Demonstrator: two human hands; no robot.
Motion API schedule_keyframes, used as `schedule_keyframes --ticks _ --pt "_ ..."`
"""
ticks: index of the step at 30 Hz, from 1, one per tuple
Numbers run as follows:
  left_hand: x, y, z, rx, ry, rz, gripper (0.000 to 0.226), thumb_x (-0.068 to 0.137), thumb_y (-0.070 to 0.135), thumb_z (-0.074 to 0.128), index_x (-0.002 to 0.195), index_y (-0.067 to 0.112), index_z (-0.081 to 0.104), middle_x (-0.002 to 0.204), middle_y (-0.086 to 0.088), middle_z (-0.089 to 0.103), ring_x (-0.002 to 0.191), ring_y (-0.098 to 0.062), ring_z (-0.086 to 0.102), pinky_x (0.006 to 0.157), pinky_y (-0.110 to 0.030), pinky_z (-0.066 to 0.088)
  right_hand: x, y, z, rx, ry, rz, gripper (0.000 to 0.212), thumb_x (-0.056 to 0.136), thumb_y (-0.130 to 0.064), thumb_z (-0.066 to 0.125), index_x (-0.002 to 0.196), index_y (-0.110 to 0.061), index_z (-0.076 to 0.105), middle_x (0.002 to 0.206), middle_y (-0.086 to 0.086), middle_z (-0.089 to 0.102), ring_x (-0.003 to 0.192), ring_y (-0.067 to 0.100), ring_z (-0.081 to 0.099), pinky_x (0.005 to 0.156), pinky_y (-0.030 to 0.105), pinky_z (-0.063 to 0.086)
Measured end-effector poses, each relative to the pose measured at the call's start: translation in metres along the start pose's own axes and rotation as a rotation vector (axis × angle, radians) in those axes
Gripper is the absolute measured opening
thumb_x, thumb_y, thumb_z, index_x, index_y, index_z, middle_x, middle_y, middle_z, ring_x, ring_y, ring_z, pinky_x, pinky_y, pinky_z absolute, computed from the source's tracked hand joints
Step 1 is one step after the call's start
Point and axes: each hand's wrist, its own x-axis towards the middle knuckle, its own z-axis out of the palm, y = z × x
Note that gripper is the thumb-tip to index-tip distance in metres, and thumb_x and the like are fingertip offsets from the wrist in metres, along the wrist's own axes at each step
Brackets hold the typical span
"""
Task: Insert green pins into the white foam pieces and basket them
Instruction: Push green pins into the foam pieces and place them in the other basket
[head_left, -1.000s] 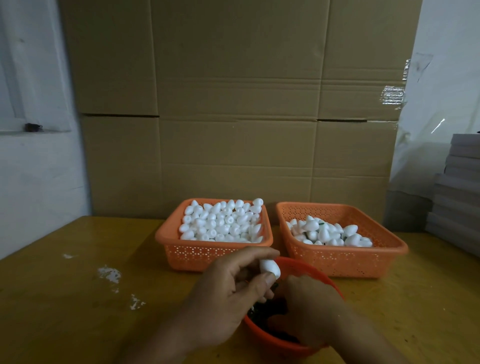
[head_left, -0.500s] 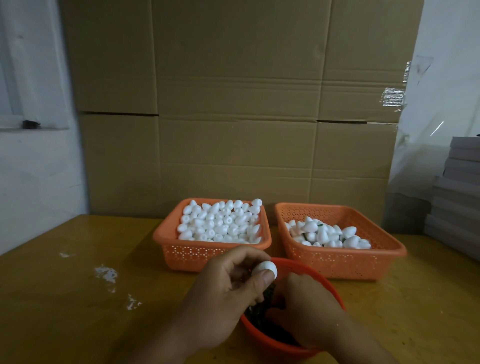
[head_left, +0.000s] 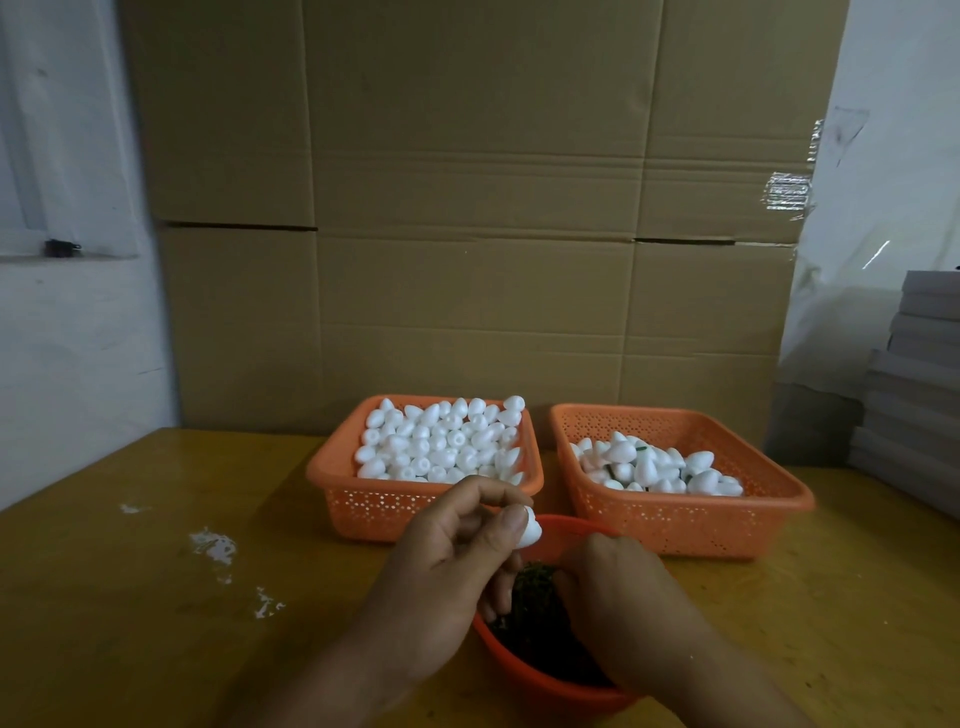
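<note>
My left hand pinches a white foam piece between thumb and forefinger, just above the rim of a round orange bowl of dark green pins. My right hand reaches down into that bowl with its fingers curled among the pins; what they hold is hidden. Behind the bowl, the left orange basket is heaped with plain white foam pieces. The right orange basket holds fewer foam pieces, some with green pins showing.
Everything stands on a yellow wooden table with white smears at the left. Stacked cardboard boxes form a wall right behind the baskets. A pile of grey flat sheets sits at the far right.
My left hand has tilted the foam piece slightly up and right. My right hand stays in the bowl, shifted a little among the pins.
</note>
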Motion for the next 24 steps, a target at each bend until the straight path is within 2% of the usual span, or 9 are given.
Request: schedule_keyframes --ticks 6,8,9,12,15,17,19,21,24 --pt "0.0 -0.001 -0.001 -0.072 0.015 -0.038 0.017 0.085 0.037 0.065 0.1 0.031 0.07 0.07 -0.001 0.059 0.061 -0.016 0.055 0.058 -0.026 0.046 -0.014 -0.004 -0.008 0.29 0.277 -0.154 0.015 0.096 -0.019 0.06 0.089 -0.023 0.072 0.073 -0.004 0.069 0.068 0.012 0.063 0.064 0.037 0.05" --pt "0.0 0.001 0.0 -0.153 0.036 -0.067 0.021 0.082 0.04 0.07 0.099 0.028 0.069 0.07 -0.003 0.059 0.059 -0.016 0.055 0.054 -0.025 0.044 -0.019 -0.005 -0.012 0.444 0.315 -0.158 0.022 0.095 -0.018 0.064 0.095 -0.038 0.075 0.082 -0.009 0.074 0.074 0.008 0.068 0.065 0.031 0.053" --pt "-0.001 0.002 0.0 -0.194 0.044 -0.081 0.024 0.081 0.042 0.073 0.098 0.026 0.068 0.07 -0.004 0.058 0.057 -0.016 0.054 0.052 -0.025 0.043 -0.021 -0.005 -0.014 0.514 0.325 -0.152 0.029 0.094 -0.018 0.066 0.099 -0.045 0.073 0.084 -0.015 0.074 0.078 0.004 0.07 0.067 0.027 0.055" --pt "-0.001 0.003 0.0 -0.276 0.056 -0.104 0.027 0.081 0.041 0.073 0.092 0.018 0.067 0.07 -0.006 0.055 0.054 -0.016 0.05 0.05 -0.024 0.04 -0.022 -0.006 -0.016 0.709 0.284 -0.127 0.039 0.092 -0.016 0.07 0.118 -0.045 0.067 0.079 -0.023 0.074 0.075 -0.004 0.069 0.068 0.014 0.052" --pt "0.0 0.004 0.0 -0.306 0.074 -0.101 0.029 0.08 0.042 0.067 0.088 0.014 0.068 0.068 -0.006 0.052 0.052 -0.016 0.046 0.048 -0.024 0.037 -0.024 -0.01 -0.017 0.858 0.21 -0.098 0.048 0.088 -0.021 0.073 0.125 -0.046 0.055 0.083 -0.013 0.077 0.08 0.003 0.072 0.077 0.02 0.056" --pt "0.001 0.004 0.001 -0.304 0.093 -0.1 0.029 0.081 0.042 0.065 0.085 0.014 0.068 0.068 -0.007 0.05 0.05 -0.015 0.044 0.047 -0.024 0.035 -0.025 -0.011 -0.018 0.914 0.214 -0.1 0.037 0.082 -0.031 0.073 0.117 -0.037 0.061 0.084 -0.008 0.078 0.083 0.009 0.074 0.083 0.034 0.059" --pt "0.001 0.003 0.002 -0.301 0.108 -0.1 0.031 0.081 0.043 0.064 0.084 0.013 0.068 0.067 -0.006 0.049 0.049 -0.015 0.042 0.046 -0.023 0.033 -0.026 -0.011 -0.019 0.94 0.248 -0.105 0.022 0.081 -0.03 0.073 0.102 -0.028 0.067 0.083 -0.005 0.078 0.082 0.011 0.075 0.081 0.042 0.06" --pt "0.001 0.003 0.002 -0.297 0.112 -0.104 0.031 0.081 0.044 0.063 0.083 0.014 0.069 0.066 -0.006 0.048 0.048 -0.014 0.041 0.045 -0.022 0.033 -0.026 -0.01 -0.018 0.92 0.287 -0.116 0.011 0.085 -0.021 0.075 0.093 -0.027 0.072 0.081 -0.006 0.078 0.079 0.011 0.074 0.076 0.04 0.061" --pt "0.0 0.005 0.003 -0.288 0.102 -0.103 0.029 0.082 0.043 0.062 0.081 0.016 0.071 0.064 -0.005 0.048 0.047 -0.013 0.04 0.045 -0.021 0.032 -0.027 -0.01 -0.018 0.886 0.335 -0.148 0.015 0.088 -0.015 0.073 0.092 -0.028 0.077 0.08 -0.007 0.077 0.076 0.01 0.074 0.072 0.033 0.06"
